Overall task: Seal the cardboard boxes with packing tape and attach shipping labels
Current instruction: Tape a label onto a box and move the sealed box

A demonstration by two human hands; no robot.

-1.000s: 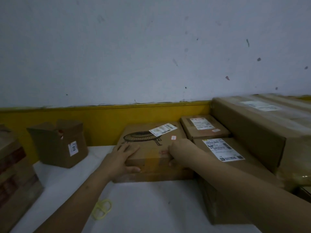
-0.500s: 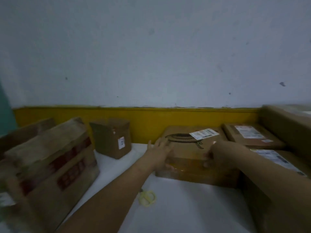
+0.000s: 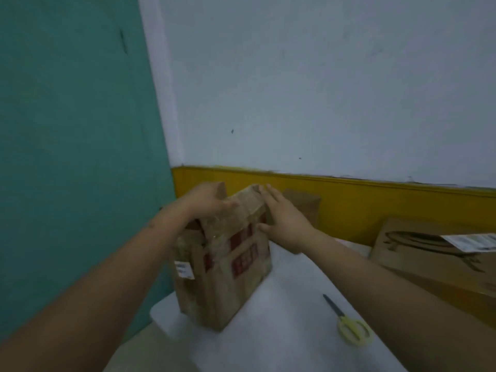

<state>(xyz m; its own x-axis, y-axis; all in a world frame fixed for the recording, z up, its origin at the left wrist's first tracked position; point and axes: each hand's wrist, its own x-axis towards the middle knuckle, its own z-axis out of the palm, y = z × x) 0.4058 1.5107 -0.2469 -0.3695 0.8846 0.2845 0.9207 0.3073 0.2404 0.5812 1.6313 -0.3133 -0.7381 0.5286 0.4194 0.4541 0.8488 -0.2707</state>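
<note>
Presently on the white table (image 3: pixel 281 331), near its left edge: one tall cardboard box (image 3: pixel 225 267), wrapped in clear tape, red printed blocks on its front, small white label (image 3: pixel 184 269) on its left side. Left hand (image 3: pixel 206 201) grips the top left edge, fingers curled over it. Right hand (image 3: pixel 284 220) lies flat against the upper right side, fingers straight. Yellow-handled scissors (image 3: pixel 349 324) lie on the table to the right, apart from the box. Labelled flat box (image 3: pixel 434 253) at far right.
</note>
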